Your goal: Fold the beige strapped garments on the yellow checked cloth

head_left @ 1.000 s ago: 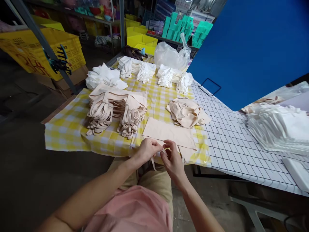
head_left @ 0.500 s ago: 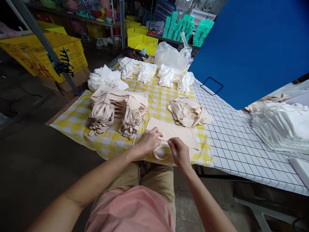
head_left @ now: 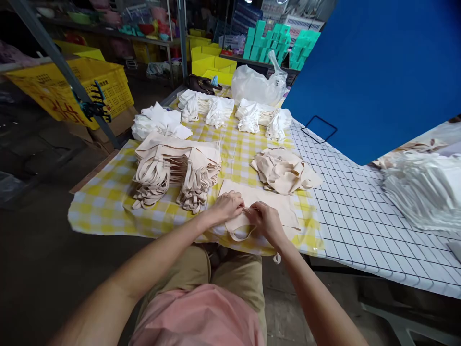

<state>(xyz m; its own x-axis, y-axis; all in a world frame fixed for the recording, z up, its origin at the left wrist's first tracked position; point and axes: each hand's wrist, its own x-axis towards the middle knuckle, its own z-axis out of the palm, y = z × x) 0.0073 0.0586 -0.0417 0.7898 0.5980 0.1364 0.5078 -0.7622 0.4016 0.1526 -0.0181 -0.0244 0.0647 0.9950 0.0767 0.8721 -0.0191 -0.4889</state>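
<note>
Hands now closer together, left hand and right hand pinching flat beige cloth bag.

1. My left hand lies palm down, its fingers curled and pointing right.
2. My right hand sits just beside it, knuckles up, fingertips pinched together and meeting my left hand's.
3. Both forearms are bare and reach forward, converging toward the hands.
</note>
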